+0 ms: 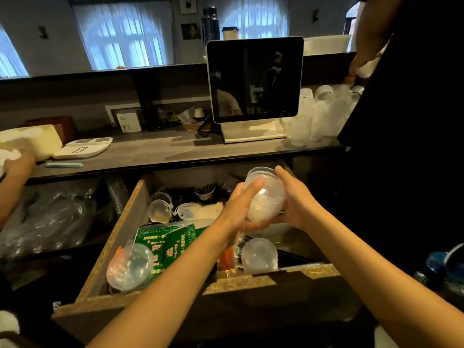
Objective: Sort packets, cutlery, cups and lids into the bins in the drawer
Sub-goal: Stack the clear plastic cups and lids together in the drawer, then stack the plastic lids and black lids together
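Both my hands hold a stack of clear plastic cups (266, 194) above the open wooden drawer (251, 281). My left hand (241, 209) curls round the stack's left side and my right hand (295, 199) grips its right side. Below them in the drawer lie green packets (170, 243), a clear domed lid (129, 267) at the front left, another stack of clear cups (258, 256) at the front right, small lidded sauce cups (160, 209) and orange-handled cutlery (227, 259). The bins are hidden under the clutter.
A counter (155, 151) runs behind the drawer with a screen on a stand (253, 81), a white scale (82, 146) and white cup stacks (321, 111). Another person's hand (17, 164) reaches in at the left; a person in black (406, 109) stands at the right.
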Motion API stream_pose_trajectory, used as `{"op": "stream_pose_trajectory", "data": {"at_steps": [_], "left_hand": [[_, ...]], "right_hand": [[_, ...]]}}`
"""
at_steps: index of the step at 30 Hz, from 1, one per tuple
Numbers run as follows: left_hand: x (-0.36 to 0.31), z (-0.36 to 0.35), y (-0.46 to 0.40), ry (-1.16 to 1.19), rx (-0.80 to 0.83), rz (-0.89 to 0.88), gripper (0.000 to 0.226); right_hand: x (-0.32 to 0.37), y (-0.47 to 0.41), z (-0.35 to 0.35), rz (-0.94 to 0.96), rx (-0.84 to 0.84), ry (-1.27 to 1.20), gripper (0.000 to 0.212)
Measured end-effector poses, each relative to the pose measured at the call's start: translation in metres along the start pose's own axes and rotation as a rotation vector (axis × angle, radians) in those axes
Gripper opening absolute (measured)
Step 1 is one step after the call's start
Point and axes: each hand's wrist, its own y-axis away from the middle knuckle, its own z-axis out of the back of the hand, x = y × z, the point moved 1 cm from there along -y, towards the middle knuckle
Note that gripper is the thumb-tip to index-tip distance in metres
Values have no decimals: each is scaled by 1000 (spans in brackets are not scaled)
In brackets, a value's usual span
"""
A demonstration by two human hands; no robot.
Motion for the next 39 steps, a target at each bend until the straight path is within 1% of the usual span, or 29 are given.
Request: {"op": "stream_pose_trajectory", "data": {"at_steps": [3,6,7,9,10,11,12,14,16,18,21,24,27,30,32,34,36,38,39], "left_hand": [[11,-19,-10,8,44,42,48],[24,-32,-20,-42,59,46,31],[28,-35,-23,-68,69,48,32],[35,-39,-31,-129,112,80,50],[39,-39,-36,-181,130,102,60],[41,-40,-40,-249,137,119,67],[42,-40,-45,-331,127,123,71],[40,-44,-53,-495,63,97,68],[40,-46,-66,-587,-14,72,58],[41,-47,-79,-583,-55,88,45],[46,-45,-91,-590,-120,129,46],[50,-41,-96,-624,-128,105,43],[57,-36,-98,-768,-67,33,37],[62,-34,-97,-817,-73,69,45],[57,-32,-96,-778,-101,104,53],[46,-33,-92,-715,-132,119,53],[28,-30,-86,-578,-156,109,52],[7,-23,-78,-428,-158,75,51],[-2,-17,-73,-383,-155,44,50]], "right_hand": [[-4,-4,20,-7,-42,49,55],[-12,-10,40,-10,-127,113,47],[-16,-14,48,-9,-118,137,43],[-23,-21,57,1,-86,170,42],[-26,-27,59,-22,-133,181,44],[-29,-32,60,-43,-216,217,47],[-31,-37,62,-41,-296,303,48],[-34,-46,66,33,-372,501,51],[-37,-52,74,110,-358,626,53],[-41,-56,78,159,-346,741,51],[-45,-59,73,202,-386,875,46],[-52,-62,73,245,-406,999,43],[-51,-65,75,282,-339,964,36],[-49,-62,73,288,-285,892,35],[-44,-60,71,297,-266,829,34],[-35,-58,67,271,-239,739,31],[-25,-55,60,265,-200,611,27],[-17,-50,48,363,-115,463,24],[-13,-46,41,413,-69,434,24]]}}
